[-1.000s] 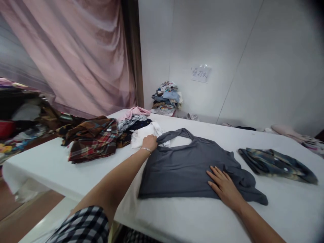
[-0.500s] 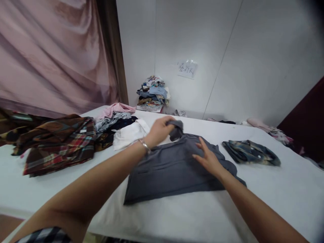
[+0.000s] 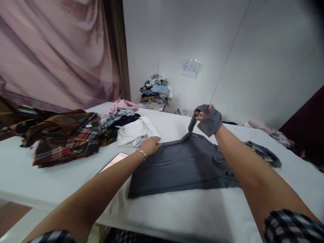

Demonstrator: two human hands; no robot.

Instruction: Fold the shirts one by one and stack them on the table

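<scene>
Looking down from head height, we see a white surface (image 3: 50,182) with no boxes or baskets on it; the clothes lie loose in heaps. A dark grey garment (image 3: 182,165) is spread flat near the front edge, in the middle of the view.

Our right hand (image 3: 206,116) is raised above the garment's far edge. Its fingers (image 3: 201,117) are closed around a bunched grey piece of that garment, lifted clear of the surface, with a thin strip of cloth running down from the hand to the flat part. Much of this hand is wrapped in the cloth, so we cannot tell how many fingers grip it.

Our left hand (image 3: 151,145) lies on the garment's far left corner, palm down, fingers resting together on the cloth. It wears a thin bracelet (image 3: 141,153) at the wrist.

Just beyond the left hand sits a crumpled white garment (image 3: 135,135), touching a dark heap behind it. Further left lies a folded plaid shirt (image 3: 67,141) in red and brown. A flat pale object (image 3: 112,161) shows beside the left forearm, partly hidden, and we cannot tell what it is.

A folded blue-green plaid garment (image 3: 265,154) lies to the right, half hidden behind the right arm. A stack of folded clothes (image 3: 156,92) stands against the wall, beneath a paper sign (image 3: 191,67) whose writing is too small to read.
</scene>
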